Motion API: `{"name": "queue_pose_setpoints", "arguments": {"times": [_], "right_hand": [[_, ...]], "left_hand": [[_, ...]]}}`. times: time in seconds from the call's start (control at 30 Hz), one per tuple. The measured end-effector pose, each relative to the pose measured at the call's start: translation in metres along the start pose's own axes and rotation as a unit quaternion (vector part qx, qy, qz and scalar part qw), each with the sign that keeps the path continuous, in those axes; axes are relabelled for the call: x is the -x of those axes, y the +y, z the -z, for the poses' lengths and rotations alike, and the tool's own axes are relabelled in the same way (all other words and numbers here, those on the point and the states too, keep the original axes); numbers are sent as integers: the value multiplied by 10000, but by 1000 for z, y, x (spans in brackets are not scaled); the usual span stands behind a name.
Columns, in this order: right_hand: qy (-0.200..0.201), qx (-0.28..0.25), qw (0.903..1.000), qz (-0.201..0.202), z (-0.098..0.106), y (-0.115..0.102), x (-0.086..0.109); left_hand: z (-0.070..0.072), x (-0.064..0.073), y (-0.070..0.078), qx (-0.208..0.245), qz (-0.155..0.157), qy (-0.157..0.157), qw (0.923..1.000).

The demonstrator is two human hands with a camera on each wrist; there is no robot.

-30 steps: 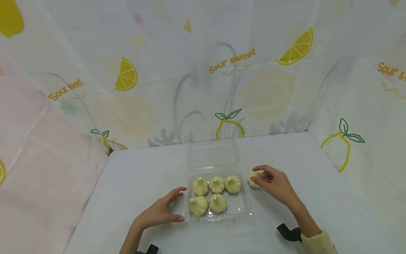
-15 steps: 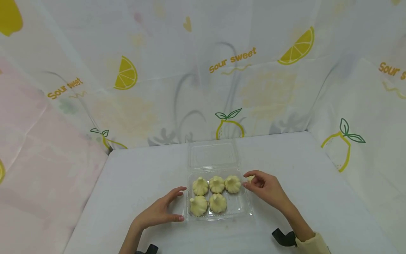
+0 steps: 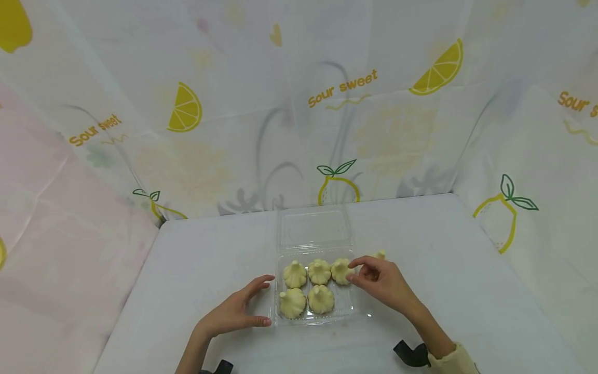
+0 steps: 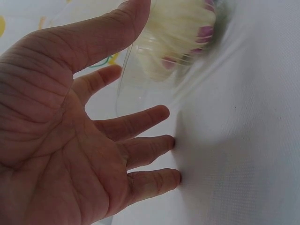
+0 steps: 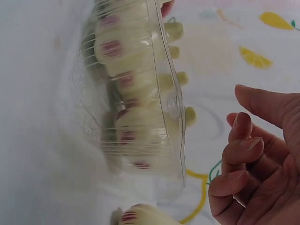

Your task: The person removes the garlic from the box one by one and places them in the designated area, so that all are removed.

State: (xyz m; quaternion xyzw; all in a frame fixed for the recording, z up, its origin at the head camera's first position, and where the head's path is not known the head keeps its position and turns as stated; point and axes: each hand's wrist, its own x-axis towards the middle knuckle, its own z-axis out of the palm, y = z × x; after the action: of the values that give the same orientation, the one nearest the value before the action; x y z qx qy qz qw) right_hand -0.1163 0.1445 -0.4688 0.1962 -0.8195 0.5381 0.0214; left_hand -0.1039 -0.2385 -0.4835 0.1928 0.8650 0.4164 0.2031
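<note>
A clear plastic clamshell box (image 3: 345, 311) sits on the table with its lid flipped back. Several pale garlic bulbs (image 3: 321, 299) stand in it, stems up, with purple patches seen from the side in the wrist views. My left hand (image 3: 235, 311) is spread beside the box's left side; its fingertips rest on the table in the left wrist view. My right hand (image 3: 383, 283) hovers over the box's right edge, fingers loosely bent, holding nothing. One loose garlic bulb (image 5: 145, 216) lies on the table right of the box, mostly hidden behind the right hand in the head view.
The box's lid (image 3: 315, 228) lies towards the back of the white table (image 3: 215, 249). A lemon-printed cloth (image 3: 261, 114) hangs behind and along the sides. Black curved pieces (image 3: 411, 354) sit by each wrist.
My right hand has moved left, from over the loose garlic bulb to the box's right edge, without the bulb. The left hand and the box have stayed put.
</note>
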Motion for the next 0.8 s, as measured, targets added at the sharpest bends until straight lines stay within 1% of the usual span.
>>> {"name": "queue_pose_setpoints", "arguments": {"times": [0.23,0.57,0.73,0.8], "right_hand": [[-134,-56,9999,83,-8,-2,-1],[-430,-189,9985,277,-18,-4,-3],[-490,-221,9982,278,-24,-6,-2],[-531,-242,9980,229,-26,-10,-2]], "left_hand": [[0,0,0,23,-29,4,10000],[0,0,0,52,40,-23,10000],[-1,0,-1,54,54,-17,10000],[0,0,-1,46,51,-22,10000]]}}
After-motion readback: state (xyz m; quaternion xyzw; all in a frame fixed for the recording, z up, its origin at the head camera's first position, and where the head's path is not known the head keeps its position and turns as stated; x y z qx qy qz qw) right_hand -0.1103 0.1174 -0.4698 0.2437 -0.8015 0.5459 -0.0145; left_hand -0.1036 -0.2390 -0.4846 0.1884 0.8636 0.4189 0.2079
